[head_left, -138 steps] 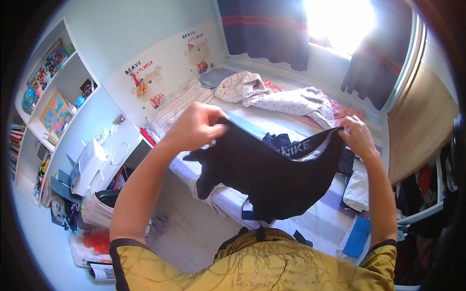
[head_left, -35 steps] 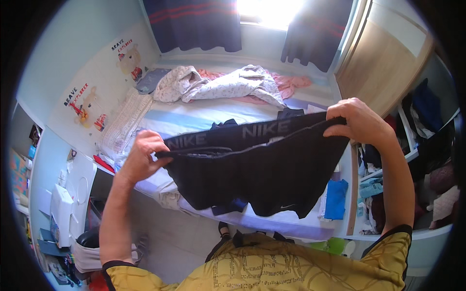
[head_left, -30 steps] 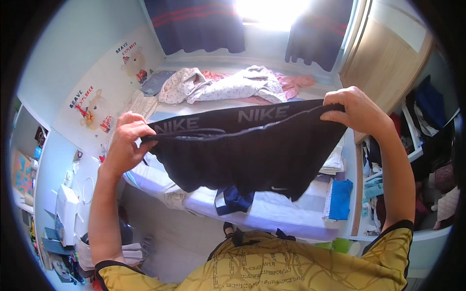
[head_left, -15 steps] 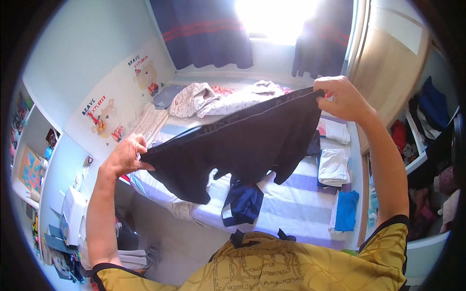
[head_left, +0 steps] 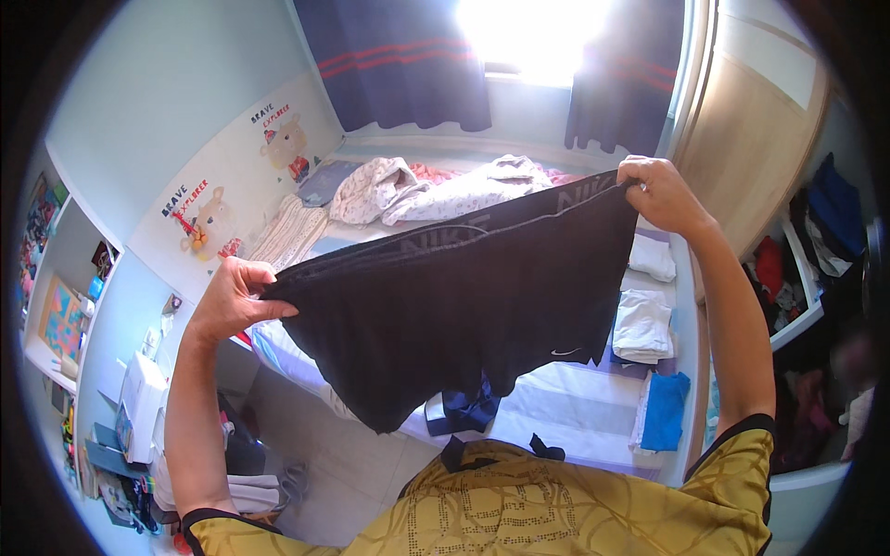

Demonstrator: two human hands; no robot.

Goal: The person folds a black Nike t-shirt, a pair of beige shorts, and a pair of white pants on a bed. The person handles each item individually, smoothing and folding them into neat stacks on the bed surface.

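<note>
Black shorts hang stretched out in the air above the bed, the waistband uppermost and both legs hanging down. My left hand pinches one end of the waistband, thumb and fingers closed on it. At the other end, higher up, my right hand grips the waistband with curled fingers. Below the shorts, partly hidden by them, a dark navy garment lies at the bed's near edge.
On the bed, white folded clothes and a blue folded garment line the right side. A rumpled patterned blanket lies at the far end. Shelves stand left; an open wardrobe with clothes stands right.
The shorts have dropped and straightened, their legs now hanging lower and covering more of the navy garment. My right hand has shifted slightly right and down; both hands keep their hold.
</note>
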